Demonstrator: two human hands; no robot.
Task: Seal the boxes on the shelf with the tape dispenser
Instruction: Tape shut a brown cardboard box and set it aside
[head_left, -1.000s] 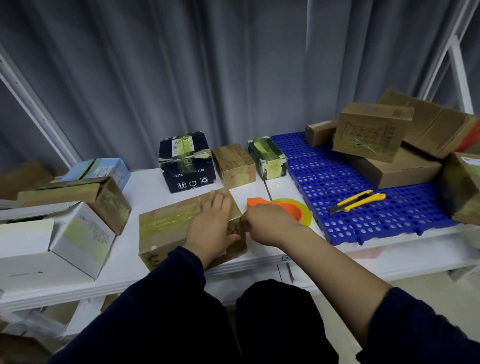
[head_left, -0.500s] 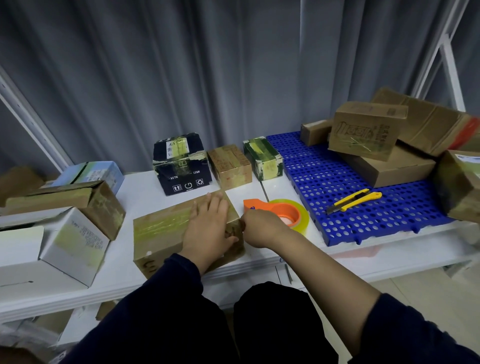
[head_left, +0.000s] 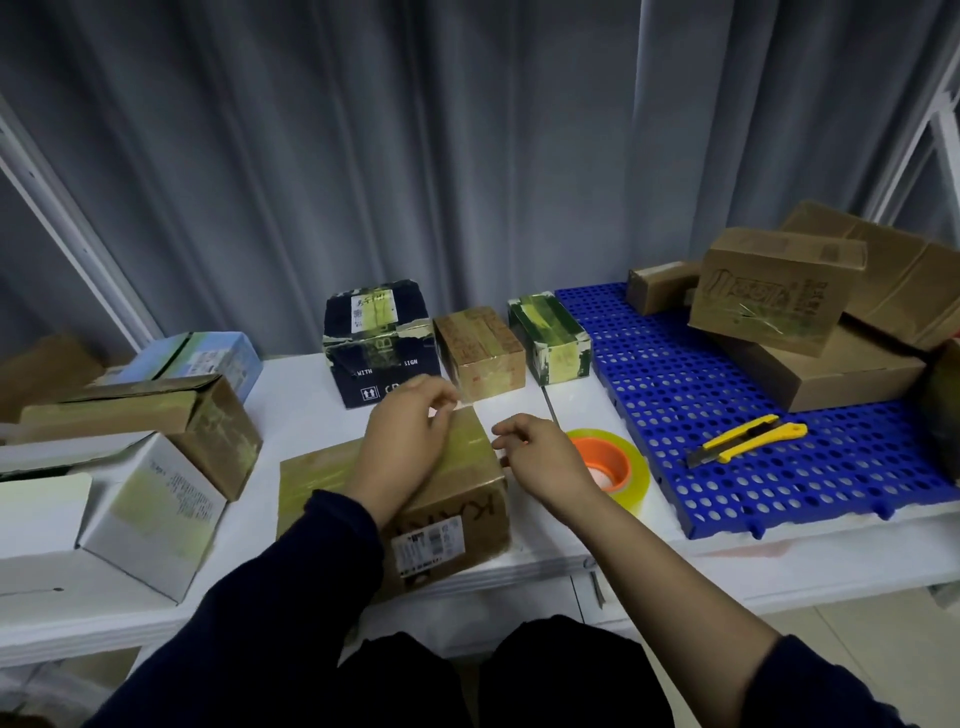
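Observation:
A brown cardboard box (head_left: 457, 514) with yellowish tape across its top lies at the front edge of the white shelf (head_left: 301, 415). My left hand (head_left: 405, 441) rests on the box's top, its fingers curled at the far right corner. My right hand (head_left: 545, 462) hovers just off the box's right end with fingers loosely curled, and I see nothing in it. Behind that hand the orange tape dispenser (head_left: 615, 460) with its yellowish roll lies on the shelf, partly hidden by the hand.
Three small taped boxes (head_left: 480, 351) stand in a row at the back. Open boxes (head_left: 156, 499) crowd the left. A blue perforated pallet (head_left: 691, 395) on the right carries a yellow utility knife (head_left: 748, 439) and stacked brown boxes (head_left: 774, 299).
My right hand has let go of the tape dispenser, which now lies on the shelf. My left hand has slid from flat on the box top to its far right corner, fingers curling.

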